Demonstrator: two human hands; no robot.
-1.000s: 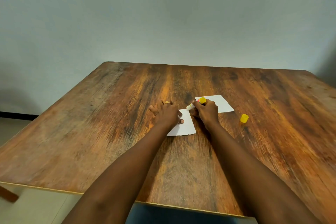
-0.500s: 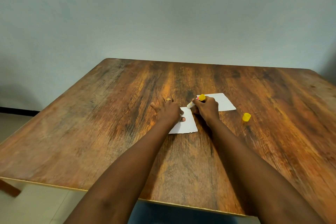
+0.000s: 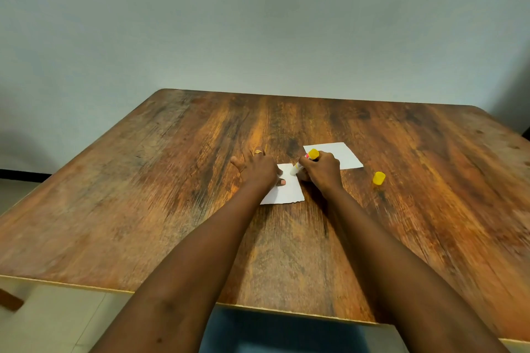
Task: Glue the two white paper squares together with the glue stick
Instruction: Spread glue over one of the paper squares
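Two white paper squares lie on the wooden table point(image 3: 143, 209). The near paper square point(image 3: 286, 192) is pinned flat by my left hand point(image 3: 258, 170), fingers spread over its left part, with a ring on one finger. My right hand point(image 3: 322, 172) grips the glue stick point(image 3: 305, 162), yellow base up and white tip pressed down on the near square's upper right area. The far paper square point(image 3: 344, 153) lies just behind my right hand, partly hidden by it. The yellow cap point(image 3: 378, 178) stands alone to the right.
The table's near edge point(image 3: 258, 308) runs across the bottom, with floor below it. A plain grey wall point(image 3: 258, 23) rises behind the far edge. Bare wood stretches to the left and right of the papers.
The glue stick's tip has slid a little down and left over the near square. My left hand stays pressed on the paper. The view has shifted slightly.
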